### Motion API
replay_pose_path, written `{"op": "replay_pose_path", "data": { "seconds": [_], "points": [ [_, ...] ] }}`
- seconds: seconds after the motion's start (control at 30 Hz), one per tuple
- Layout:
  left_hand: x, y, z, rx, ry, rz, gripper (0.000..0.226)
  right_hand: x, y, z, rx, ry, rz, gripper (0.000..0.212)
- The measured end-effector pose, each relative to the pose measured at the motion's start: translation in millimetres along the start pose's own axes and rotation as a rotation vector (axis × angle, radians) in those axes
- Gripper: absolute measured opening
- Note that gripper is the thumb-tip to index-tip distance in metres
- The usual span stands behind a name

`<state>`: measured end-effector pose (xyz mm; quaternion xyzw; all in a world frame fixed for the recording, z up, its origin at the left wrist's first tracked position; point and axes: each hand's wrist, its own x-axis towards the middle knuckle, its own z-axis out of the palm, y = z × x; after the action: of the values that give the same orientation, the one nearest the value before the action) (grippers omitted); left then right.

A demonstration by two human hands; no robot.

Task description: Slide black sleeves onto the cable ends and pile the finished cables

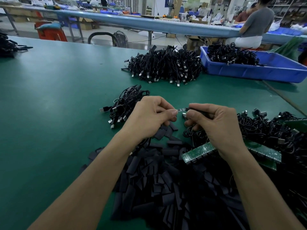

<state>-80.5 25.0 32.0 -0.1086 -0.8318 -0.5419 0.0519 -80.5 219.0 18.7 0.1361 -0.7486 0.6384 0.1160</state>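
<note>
My left hand (150, 116) and my right hand (214, 123) meet above the green table (49, 100), pinching opposite ends of one small cable end (181, 109). The right hand's fingers close on a black sleeve and a coiled black cable (189, 131) that hangs below it. A heap of loose black sleeves (157, 178) lies under my forearms. A small pile of cables (126, 105) sits just left of my left hand. A larger cable pile (166, 65) lies farther back. More cables (269, 131) are heaped at my right.
A blue bin (259, 70) with cables stands at the back right. Green circuit boards (199, 151) lie under my right wrist. Another cable heap (8, 45) sits at the far left edge. A person sits at a long blue bench behind.
</note>
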Motion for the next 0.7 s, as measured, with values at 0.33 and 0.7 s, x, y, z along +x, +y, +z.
{"op": "replay_pose_path", "data": {
  "seconds": [0.33, 0.7],
  "points": [
    [-1.5, 2.0, 0.6, 0.019, 0.03, -0.004, 0.011, -1.7, -0.1, 2.1, 0.053, -0.01, -0.006, 0.017],
    [-1.9, 2.3, -0.4, -0.047, -0.018, -0.016, 0.009, -1.4, 0.1, 2.8, -0.068, 0.037, -0.007, 0.026]
  ]
}}
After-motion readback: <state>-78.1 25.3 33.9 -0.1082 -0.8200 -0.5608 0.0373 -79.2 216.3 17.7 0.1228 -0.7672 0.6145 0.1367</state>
